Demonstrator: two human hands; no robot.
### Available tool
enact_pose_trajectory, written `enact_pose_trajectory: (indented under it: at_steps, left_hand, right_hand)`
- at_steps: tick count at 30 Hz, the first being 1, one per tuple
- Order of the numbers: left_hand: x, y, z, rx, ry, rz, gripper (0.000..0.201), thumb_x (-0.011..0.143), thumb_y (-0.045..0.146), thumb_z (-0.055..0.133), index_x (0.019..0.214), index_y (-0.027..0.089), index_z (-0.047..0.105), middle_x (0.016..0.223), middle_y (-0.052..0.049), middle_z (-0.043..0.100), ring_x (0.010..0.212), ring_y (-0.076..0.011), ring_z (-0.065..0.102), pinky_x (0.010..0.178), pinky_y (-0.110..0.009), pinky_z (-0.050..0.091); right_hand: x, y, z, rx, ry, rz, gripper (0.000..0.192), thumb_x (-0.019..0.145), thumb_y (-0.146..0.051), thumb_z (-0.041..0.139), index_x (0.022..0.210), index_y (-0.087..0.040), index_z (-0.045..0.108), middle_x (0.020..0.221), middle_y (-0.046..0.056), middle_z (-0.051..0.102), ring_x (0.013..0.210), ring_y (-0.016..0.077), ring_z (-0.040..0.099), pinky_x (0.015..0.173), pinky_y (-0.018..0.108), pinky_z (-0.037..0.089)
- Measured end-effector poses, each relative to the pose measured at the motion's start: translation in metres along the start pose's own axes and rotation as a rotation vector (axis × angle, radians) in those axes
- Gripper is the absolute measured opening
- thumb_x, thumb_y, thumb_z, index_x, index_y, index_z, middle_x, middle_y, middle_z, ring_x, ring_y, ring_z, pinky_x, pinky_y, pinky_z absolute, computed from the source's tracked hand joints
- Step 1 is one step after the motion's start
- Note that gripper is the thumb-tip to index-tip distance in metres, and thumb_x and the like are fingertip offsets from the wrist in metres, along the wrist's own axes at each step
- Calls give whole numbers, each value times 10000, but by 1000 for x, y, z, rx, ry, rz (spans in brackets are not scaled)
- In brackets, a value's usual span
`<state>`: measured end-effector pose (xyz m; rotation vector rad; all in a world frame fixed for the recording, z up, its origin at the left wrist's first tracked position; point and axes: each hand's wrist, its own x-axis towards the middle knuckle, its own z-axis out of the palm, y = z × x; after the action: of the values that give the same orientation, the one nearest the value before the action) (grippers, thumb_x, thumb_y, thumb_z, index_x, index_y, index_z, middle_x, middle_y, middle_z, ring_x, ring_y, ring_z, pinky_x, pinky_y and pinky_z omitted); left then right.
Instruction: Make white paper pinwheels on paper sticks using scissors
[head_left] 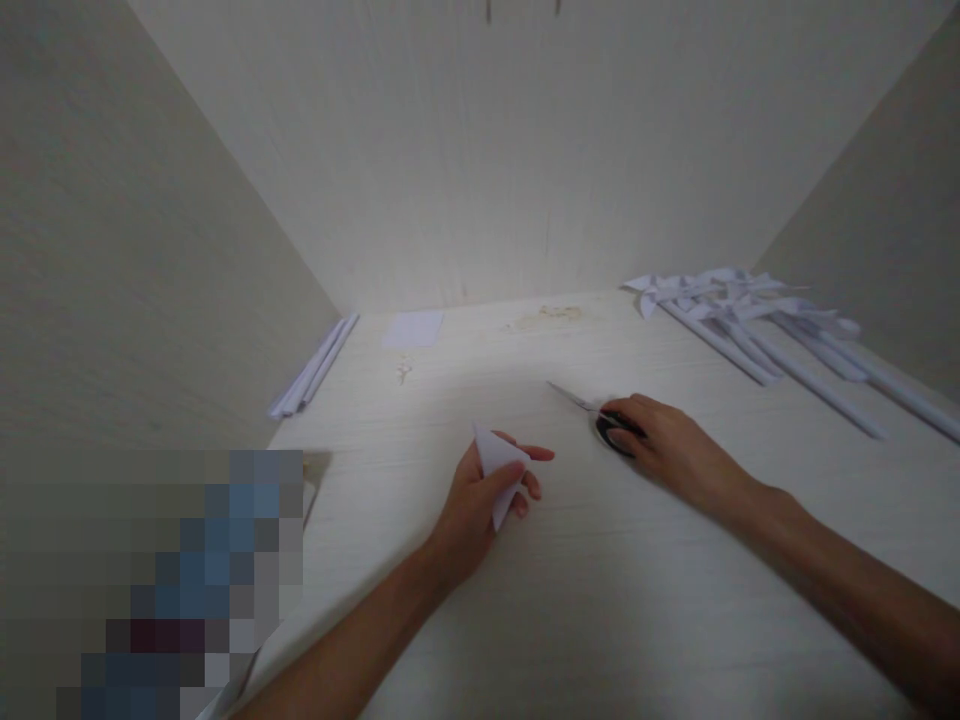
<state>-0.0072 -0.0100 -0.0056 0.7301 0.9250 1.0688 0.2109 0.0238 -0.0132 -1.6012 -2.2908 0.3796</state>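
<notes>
A small white sheet of paper folded into a triangle (496,462) is in my left hand (474,495), with the thumb pressed over its face and some fingers stretched out beyond it. To the right, my right hand (664,440) grips a pair of scissors (616,430) by the black handles. The blades look closed, pointing up and left, just apart from the paper. Part of the fingers inside the handles is hidden.
White rolled paper sticks (319,368) lie by the left wall, near a flat paper square (414,329). Several paper pinwheels (739,300) on paper sticks are heaped at the right back. Panels enclose the white tabletop (600,580). The lower left is blurred out.
</notes>
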Motion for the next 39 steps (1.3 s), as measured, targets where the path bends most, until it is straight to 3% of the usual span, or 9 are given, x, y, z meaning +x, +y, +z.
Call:
enact_pose_trajectory:
  at_steps: [8, 11, 15, 18, 20, 22, 25, 31, 39]
  left_hand:
    - [1, -10, -3, -111, -248, -65, 394, 747, 515, 477, 898, 161, 561, 737, -44, 552, 455, -41, 362, 355, -154, 176]
    - [-1, -9, -2, -123, -266, -84, 505, 740, 588, 414, 920, 148, 582, 742, -48, 529, 460, -43, 346, 358, -161, 172]
    - [-3, -5, 0, -69, -219, -61, 464, 732, 558, 459, 891, 144, 597, 747, -40, 523, 465, -43, 367, 374, -170, 222]
    - [-4, -7, 1, 55, -187, -6, 420, 718, 537, 496, 857, 150, 579, 710, -27, 539, 454, -48, 406, 397, -177, 285]
    - [-5, -9, 1, 165, -193, 21, 377, 709, 508, 528, 832, 153, 560, 647, -16, 550, 469, -69, 461, 433, -188, 343]
    - [-6, -12, 2, 253, -233, 32, 343, 698, 477, 560, 804, 151, 545, 608, -13, 555, 500, -93, 514, 485, -208, 402]
    - [-7, -15, 2, 300, -294, 8, 341, 673, 458, 591, 783, 139, 547, 638, -25, 569, 546, -120, 566, 547, -249, 464]
    - [-7, -13, -2, 272, -385, -136, 355, 627, 454, 633, 755, 129, 577, 660, -52, 607, 598, -149, 620, 608, -273, 496]
    - [-6, -16, 2, 322, -331, -145, 433, 530, 448, 703, 778, 120, 566, 694, -65, 619, 567, -158, 627, 542, -253, 491]
  right_hand:
    - [7, -1, -3, -428, -70, -22, 256, 813, -84, 386, 996, -118, 561, 857, 123, 558, 765, 213, 530, 642, 289, 393]
    - [9, -2, -4, -480, -80, -40, 260, 807, -65, 386, 999, -110, 556, 881, 136, 552, 773, 223, 530, 645, 297, 394]
    - [10, -9, -8, -520, -90, -12, 312, 759, -27, 423, 1018, -139, 558, 876, 132, 566, 770, 236, 549, 614, 302, 390]
    - [5, -30, -10, -302, 35, -17, 258, 794, -88, 426, 1004, -155, 559, 857, 112, 595, 770, 221, 559, 620, 305, 397]
    - [-3, -50, -9, 120, 61, -46, 203, 831, -263, 453, 984, -171, 550, 752, 58, 615, 671, 167, 557, 590, 270, 408]
    - [-10, -68, -6, 490, -49, -73, 218, 829, -353, 458, 929, -185, 555, 677, 23, 609, 596, 132, 542, 525, 232, 396]
    - [-16, -78, -1, 737, -146, -56, 240, 765, -400, 544, 788, -163, 573, 598, 3, 580, 540, 112, 511, 507, 227, 384]
    - [-15, -57, 8, 973, -286, -39, 229, 734, -370, 586, 730, -141, 581, 633, 18, 582, 588, 123, 529, 560, 254, 412]
    - [-17, -62, 10, 871, -208, -25, 207, 734, -335, 591, 681, -136, 584, 564, 1, 555, 531, 107, 483, 520, 237, 375]
